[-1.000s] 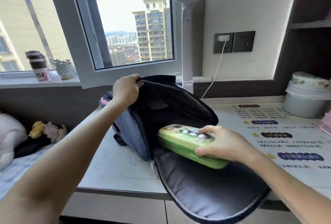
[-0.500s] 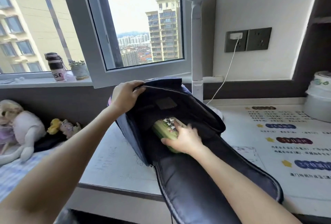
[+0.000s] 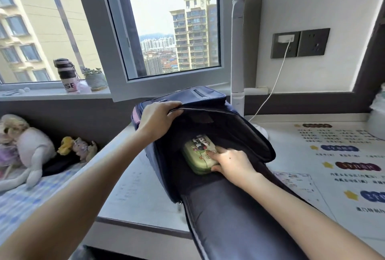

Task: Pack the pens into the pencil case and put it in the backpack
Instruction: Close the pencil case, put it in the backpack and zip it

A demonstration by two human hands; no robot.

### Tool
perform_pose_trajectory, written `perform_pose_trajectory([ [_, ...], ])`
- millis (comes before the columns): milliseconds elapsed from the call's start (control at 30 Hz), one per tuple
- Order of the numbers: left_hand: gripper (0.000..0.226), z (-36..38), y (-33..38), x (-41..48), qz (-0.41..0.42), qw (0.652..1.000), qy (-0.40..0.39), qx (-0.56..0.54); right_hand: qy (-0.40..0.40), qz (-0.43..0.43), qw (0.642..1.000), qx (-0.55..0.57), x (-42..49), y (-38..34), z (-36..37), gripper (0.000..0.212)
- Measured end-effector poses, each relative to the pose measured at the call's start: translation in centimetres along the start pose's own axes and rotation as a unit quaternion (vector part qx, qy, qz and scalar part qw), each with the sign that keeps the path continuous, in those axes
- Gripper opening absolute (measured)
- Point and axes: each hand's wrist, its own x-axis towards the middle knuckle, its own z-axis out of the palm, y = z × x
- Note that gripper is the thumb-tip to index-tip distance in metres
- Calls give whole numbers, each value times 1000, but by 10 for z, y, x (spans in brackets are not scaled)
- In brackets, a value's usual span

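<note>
Green pencil case [image 3: 198, 154] inside one backpack [image 3: 210, 101], two hands touching

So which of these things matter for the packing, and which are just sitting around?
Part of the job:
pencil case
backpack
left hand
right hand

Just lying about:
bottle
potted plant
stuffed toys
lamp
charger cable
</note>
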Motion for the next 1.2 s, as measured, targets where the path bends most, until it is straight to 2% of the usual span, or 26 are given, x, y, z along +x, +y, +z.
perform_pose_trajectory([
  [100,32,-2,-2,-6,-15,999,-45,-17,43,-3,999,27,-18,0,-5,39],
  [167,31,-7,-5,-12,-39,990,-81,-110,59,-7,994,91,-42,9,-16,33],
  [233,24,-16,-9,-25,-61,981,-24,-180,41,35,993,104,-76,29,-31,32],
  [300,13,-26,-16,-45,-91,977,94,-168,22,132,989,66,-113,60,-40,32],
  [333,12,-29,-22,-59,-122,973,130,-149,10,190,981,44,-129,73,-43,30],
  [367,14,-31,-28,-71,-158,969,133,-134,-15,242,969,37,-141,86,-43,30],
  [400,16,-30,-34,-85,-194,966,101,-140,-61,279,957,51,-153,92,-43,31],
  [467,17,-26,-40,-105,-253,945,-16,-206,-150,312,922,175,-163,95,-42,31],
  [533,13,-22,-40,-121,-295,911,-105,-270,-165,329,870,328,-167,94,-48,27],
  [600,12,-18,-35,-132,-325,881,-161,-304,-128,332,797,488,-163,96,-60,53],
  [633,15,-16,-32,-139,-335,866,-187,-321,-88,336,744,571,-159,100,-64,66],
  [667,23,-13,-28,-145,-344,848,-214,-343,-48,336,674,657,-153,99,-69,65],
  [733,49,-3,-23,-158,-341,833,-242,-362,38,310,549,775,-138,86,-85,33],
  [767,63,4,-20,-165,-333,838,-249,-354,70,299,524,795,-128,79,-91,27],
  [800,77,10,-18,-172,-324,842,-249,-352,91,280,528,797,-118,68,-98,28],
  [867,98,23,-10,-184,-311,838,-249,-373,129,234,571,776,-99,44,-106,32],
  [900,103,28,-7,-188,-307,838,-239,-383,144,197,605,758,-89,29,-109,40],
  [933,105,33,-4,-191,-302,842,-225,-386,148,159,648,731,-81,16,-105,51],
  [1000,100,40,2,-192,-295,855,-185,-386,132,93,762,627,-72,-14,-93,62],
  [1067,91,41,6,-191,-293,858,-141,-398,138,33,897,418,-67,-41,-66,67],
  [1100,91,40,6,-190,-291,856,-131,-407,154,3,948,279,-66,-55,-50,69],
  [1133,93,39,7,-191,-287,856,-127,-412,178,-29,973,142,-67,-68,-35,71],
  [1167,96,36,8,-193,-281,858,-127,-411,211,-57,975,45,-67,-79,-20,72],
  [1200,98,32,8,-195,-275,860,-129,-409,240,-77,968,0,-69,-86,-9,71],
])
